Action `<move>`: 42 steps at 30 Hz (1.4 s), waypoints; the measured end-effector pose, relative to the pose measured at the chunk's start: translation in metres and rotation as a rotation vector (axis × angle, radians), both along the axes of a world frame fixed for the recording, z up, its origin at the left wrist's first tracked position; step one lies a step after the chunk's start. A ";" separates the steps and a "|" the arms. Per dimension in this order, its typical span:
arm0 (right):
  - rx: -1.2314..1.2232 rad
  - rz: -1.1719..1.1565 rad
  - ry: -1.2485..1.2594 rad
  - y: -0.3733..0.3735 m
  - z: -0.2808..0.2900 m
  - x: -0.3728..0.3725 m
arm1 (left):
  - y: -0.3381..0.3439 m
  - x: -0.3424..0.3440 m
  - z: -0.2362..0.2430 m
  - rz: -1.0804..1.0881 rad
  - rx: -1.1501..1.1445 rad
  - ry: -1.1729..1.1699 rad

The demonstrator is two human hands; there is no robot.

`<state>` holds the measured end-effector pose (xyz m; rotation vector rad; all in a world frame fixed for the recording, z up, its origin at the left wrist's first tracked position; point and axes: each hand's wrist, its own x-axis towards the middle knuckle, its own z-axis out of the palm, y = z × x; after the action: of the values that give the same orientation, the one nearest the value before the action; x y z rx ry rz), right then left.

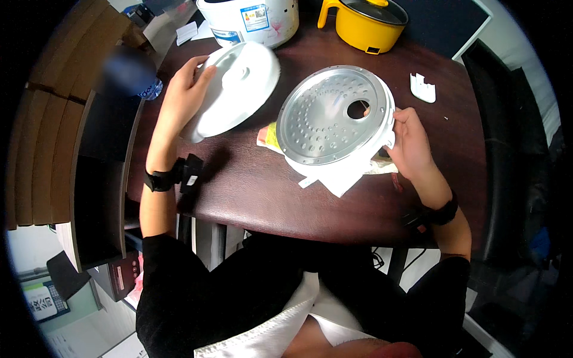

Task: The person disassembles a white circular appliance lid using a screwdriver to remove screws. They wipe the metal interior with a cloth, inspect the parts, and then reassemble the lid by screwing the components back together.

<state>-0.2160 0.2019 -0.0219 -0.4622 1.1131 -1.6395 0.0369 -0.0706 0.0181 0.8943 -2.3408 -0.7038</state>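
Note:
My left hand grips a round white plastic cover by its left edge and holds it tilted above the table. The cover has a small raised round boss near its middle. On the right, my right hand has its fingers closed on the rim of a rice cooker lid. Facing up on that lid is a dimpled silvery metal plate with a round hole on its right side. White material with pointed corners shows below the lid, and a yellow and red printed piece peeks out at its left.
A white rice cooker body stands at the back, beside a yellow electric pot with a handle. A small white plastic part lies at the right. Cardboard boxes are stacked at the left, near a blurred blue-topped bottle.

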 end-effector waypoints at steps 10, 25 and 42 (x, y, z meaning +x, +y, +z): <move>0.107 0.011 0.062 0.018 -0.012 -0.007 | -0.048 0.038 -0.054 0.101 0.049 -0.159; -0.294 -0.171 0.113 0.019 0.015 0.003 | 0.026 -0.007 -0.012 -0.118 0.475 0.286; 0.579 0.109 1.775 0.009 -0.036 -0.034 | 0.062 -0.053 -0.034 -0.199 1.257 0.870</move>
<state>-0.2502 0.2106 -0.0582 -1.6244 2.5768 -0.3644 -0.0161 -0.0082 -0.0160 0.5473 -1.0482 -2.1909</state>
